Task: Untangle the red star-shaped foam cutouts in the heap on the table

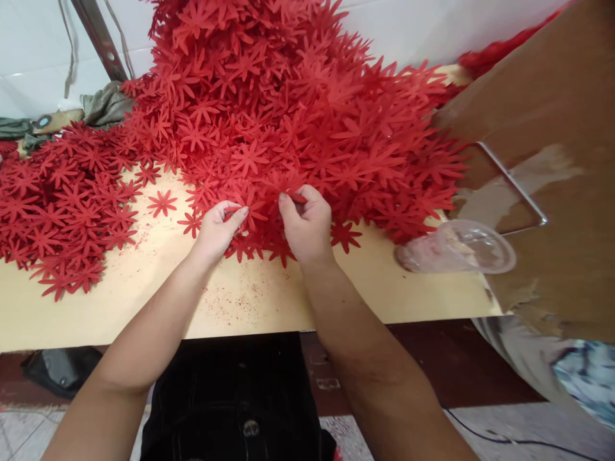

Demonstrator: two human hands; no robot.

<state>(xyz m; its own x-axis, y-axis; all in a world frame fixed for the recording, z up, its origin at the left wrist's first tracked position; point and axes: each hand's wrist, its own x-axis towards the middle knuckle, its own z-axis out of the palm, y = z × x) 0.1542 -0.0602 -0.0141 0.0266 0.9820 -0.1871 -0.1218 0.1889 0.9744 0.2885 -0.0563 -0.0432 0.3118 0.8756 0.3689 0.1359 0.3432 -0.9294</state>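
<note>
Spreading across a pale yellow desk [250, 301] against a white tiled wall [29, 57] is a big heap of red flower cut-outs [288, 109], with red crumbs on the bare wood. No writing can be read. A clear plastic cup [461, 246] lies tipped by a brown cardboard sheet [552, 96]. Each cut-out is flat, thin-petalled and star-like. The left hand [216, 227] and right hand [307, 221] meet at the heap's near edge, each grip narrow, pinching red flowers.
</note>
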